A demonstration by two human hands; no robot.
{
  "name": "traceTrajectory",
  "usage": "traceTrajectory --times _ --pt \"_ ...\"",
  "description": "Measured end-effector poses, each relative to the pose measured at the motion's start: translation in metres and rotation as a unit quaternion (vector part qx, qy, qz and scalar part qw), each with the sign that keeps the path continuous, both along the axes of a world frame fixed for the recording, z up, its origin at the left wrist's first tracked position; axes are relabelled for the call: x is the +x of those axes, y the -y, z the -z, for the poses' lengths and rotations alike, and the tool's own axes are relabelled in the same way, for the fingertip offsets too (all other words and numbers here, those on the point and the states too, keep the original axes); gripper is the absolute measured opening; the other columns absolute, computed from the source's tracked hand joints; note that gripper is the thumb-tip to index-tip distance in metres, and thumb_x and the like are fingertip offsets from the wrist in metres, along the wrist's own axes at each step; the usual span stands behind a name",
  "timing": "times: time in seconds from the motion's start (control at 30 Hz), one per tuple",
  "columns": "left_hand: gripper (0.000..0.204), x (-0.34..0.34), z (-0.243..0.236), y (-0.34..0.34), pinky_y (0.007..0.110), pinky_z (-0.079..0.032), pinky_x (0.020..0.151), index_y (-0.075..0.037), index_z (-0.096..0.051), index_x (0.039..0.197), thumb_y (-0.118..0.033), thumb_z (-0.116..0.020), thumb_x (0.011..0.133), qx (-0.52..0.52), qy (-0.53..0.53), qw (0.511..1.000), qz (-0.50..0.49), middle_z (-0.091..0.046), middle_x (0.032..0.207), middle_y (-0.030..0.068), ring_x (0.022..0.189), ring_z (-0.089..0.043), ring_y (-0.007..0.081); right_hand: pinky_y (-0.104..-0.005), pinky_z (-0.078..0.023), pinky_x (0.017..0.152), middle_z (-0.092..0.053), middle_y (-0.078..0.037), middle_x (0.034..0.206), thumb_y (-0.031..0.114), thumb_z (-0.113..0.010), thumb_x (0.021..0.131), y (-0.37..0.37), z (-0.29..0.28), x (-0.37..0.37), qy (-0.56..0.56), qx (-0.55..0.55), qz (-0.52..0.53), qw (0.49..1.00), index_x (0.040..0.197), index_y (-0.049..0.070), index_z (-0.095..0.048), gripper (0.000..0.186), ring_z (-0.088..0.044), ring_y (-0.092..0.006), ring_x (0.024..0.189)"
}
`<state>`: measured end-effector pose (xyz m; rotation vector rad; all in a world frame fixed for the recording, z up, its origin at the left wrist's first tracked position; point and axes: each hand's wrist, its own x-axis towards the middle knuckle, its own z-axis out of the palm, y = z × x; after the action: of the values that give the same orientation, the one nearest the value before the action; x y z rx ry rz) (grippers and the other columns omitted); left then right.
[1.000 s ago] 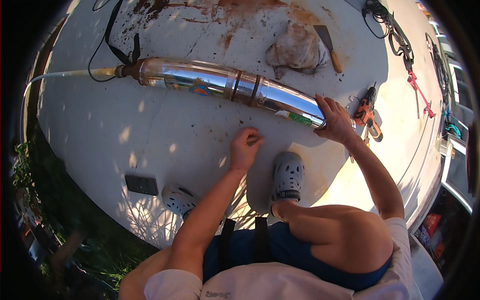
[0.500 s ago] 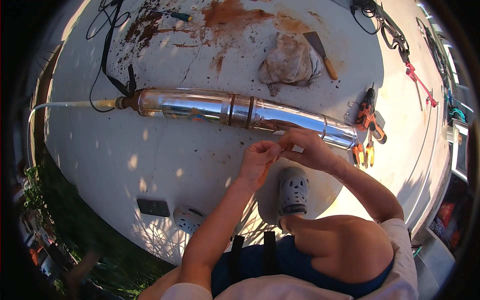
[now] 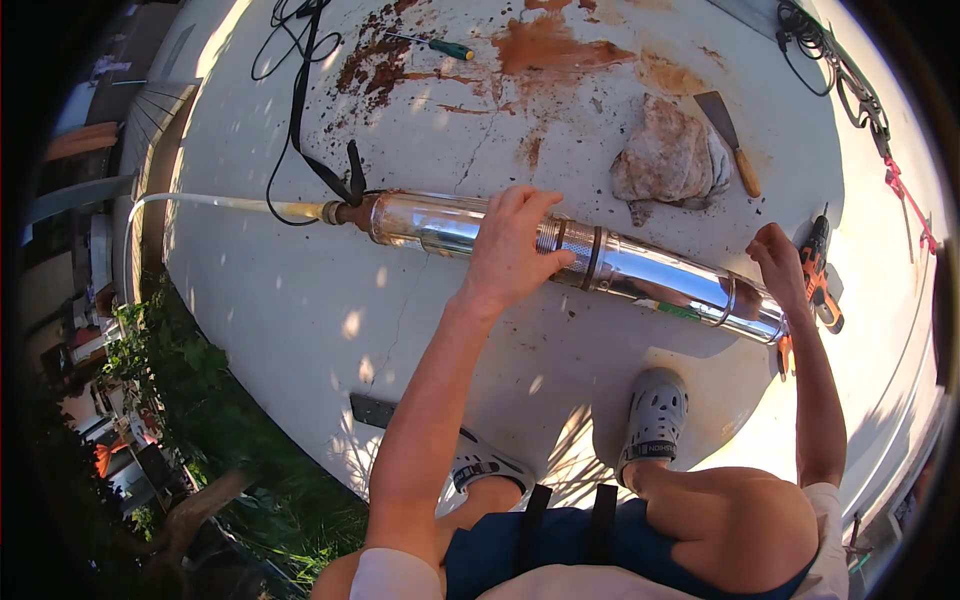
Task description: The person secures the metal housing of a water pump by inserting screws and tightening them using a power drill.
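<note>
A steel cylinder, like a submersible pump, lies crosswise on the concrete, a pale hose joined to its rusty left end. My left hand is over its middle, beside the threaded and perforated bands, fingers apart; whether it presses on the metal I cannot tell. My right hand is closed above the cylinder's right part, fingertips curled in, what they hold hidden. An orange-black drill lies just right of that hand, with orange-handled pliers partly showing beside the cylinder's right end.
A dirty rag, scraper and screwdriver lie beyond the cylinder. A black strap and cords run at upper left, coiled cables at upper right. A dark phone is near my feet; plants border the concrete.
My hands met in front of the cylinder half a second ago; they have separated, left moving up over its middle, right moving up and rightward. The view has shifted, so everything sits further right.
</note>
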<state>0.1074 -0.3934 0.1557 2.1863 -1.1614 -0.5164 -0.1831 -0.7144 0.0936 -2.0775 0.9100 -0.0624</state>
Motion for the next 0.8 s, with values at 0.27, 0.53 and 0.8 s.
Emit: traceTrajectory --times 0.27,0.53,0.8 --pt "0.102 0.114 0.021 -0.007 0.042 -0.043 0.107 -0.007 -0.047 0.141 -0.026 -0.095 0.053 0.366 -0.008 0.88 0.304 -0.053 0.13 0.0152 0.127 -0.048 0.0351 -0.0411 -0.048 0.07 -0.061 -0.02 0.077 0.015 -0.058 0.092 -0.001 0.024 -0.015 -0.128 0.026 -0.11 0.985 0.091 -0.001 -0.053 0.017 -0.06 -0.0345 0.071" --pt "0.092 0.089 0.034 -0.023 0.044 -0.043 0.103 -0.003 -0.05 0.127 -0.023 -0.092 0.048 0.332 0.021 0.894 0.302 -0.057 0.12 0.0168 0.118 -0.052 0.0382 -0.0486 -0.049 0.068 -0.063 -0.018 0.077 0.021 -0.053 0.097 -0.032 0.009 -0.034 -0.165 -0.033 -0.075 0.983 0.101 0.005 -0.049 0.016 -0.063 -0.0417 0.075" --pt "0.085 0.063 0.043 -0.062 0.043 -0.039 0.104 -0.004 -0.049 0.123 -0.011 -0.088 0.048 0.17 0.133 0.949 0.232 -0.056 0.116 0.015 0.114 -0.053 0.0353 -0.0455 -0.049 0.069 -0.065 -0.015 0.085 0.016 -0.058 0.096 -0.087 -0.004 -0.049 -0.073 -0.115 0.028 0.99 0.097 0.004 -0.054 0.014 -0.064 -0.0386 0.077"
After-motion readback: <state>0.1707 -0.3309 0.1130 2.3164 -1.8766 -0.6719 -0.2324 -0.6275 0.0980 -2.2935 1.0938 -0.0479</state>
